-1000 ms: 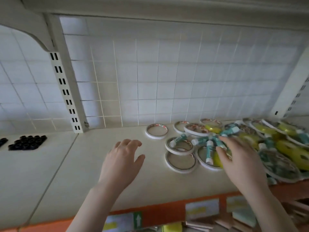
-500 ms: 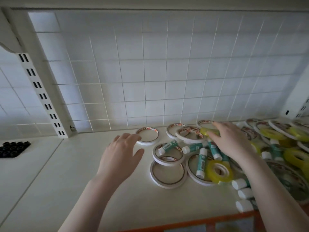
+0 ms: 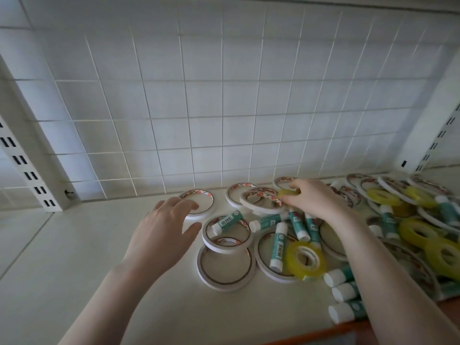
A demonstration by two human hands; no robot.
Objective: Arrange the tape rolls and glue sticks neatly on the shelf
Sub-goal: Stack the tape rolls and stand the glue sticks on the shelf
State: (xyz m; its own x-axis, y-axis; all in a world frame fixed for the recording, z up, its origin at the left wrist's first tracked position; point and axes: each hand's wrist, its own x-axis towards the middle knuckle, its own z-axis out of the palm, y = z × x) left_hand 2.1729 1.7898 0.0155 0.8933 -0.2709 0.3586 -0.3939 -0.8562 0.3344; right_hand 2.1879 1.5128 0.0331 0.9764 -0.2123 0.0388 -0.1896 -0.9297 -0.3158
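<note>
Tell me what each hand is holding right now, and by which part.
The right hand pinches a small yellow tape roll by its rim, near the back wall. The left hand holds nothing, fingers spread over the shelf.

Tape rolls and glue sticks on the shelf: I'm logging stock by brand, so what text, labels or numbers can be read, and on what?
No text is legible.
White tape rolls: red printing on the inner ring, too blurred to read.
Glue sticks: teal labels with a barcode and white marks, too small to read.
Yellow tape roll: no print visible.
Upright rail: slots only, no signs.
</note>
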